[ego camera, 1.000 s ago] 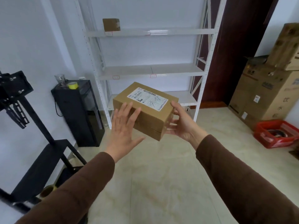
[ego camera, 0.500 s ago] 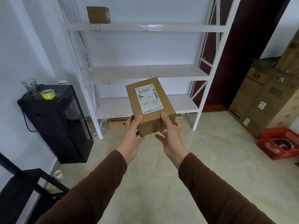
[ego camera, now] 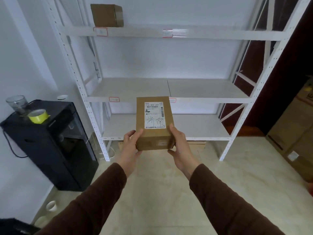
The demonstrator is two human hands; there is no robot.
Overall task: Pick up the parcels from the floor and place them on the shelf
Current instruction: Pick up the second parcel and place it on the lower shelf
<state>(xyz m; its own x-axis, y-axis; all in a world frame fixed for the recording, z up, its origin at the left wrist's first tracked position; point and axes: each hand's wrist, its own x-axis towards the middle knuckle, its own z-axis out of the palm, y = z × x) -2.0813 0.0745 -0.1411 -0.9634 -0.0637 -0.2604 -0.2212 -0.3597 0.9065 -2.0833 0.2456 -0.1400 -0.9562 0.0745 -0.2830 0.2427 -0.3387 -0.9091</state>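
Note:
I hold a brown cardboard parcel point(ego camera: 153, 133) with a white shipping label on top, at chest height in front of the white metal shelf point(ego camera: 211, 100). My left hand point(ego camera: 131, 146) grips its left near corner and my right hand point(ego camera: 179, 146) grips its right near corner. The parcel's long side points toward the shelf, and it hangs level with the gap between the middle and lower boards. A second small brown parcel point(ego camera: 107, 15) stands on the top board at the left.
A black cabinet point(ego camera: 50, 143) stands left of the shelf, with a glass point(ego camera: 17, 105) and a yellow tape roll point(ego camera: 38, 116) on top. Large cardboard boxes point(ego camera: 294, 133) line the right wall. Flat cardboard point(ego camera: 196, 142) lies under the lowest board. Beige tiled floor lies below.
The parcel has turned from slanted to lengthwise toward the shelf, and both hands have settled on its near corners. The shelf has come closer and fills more of the view.

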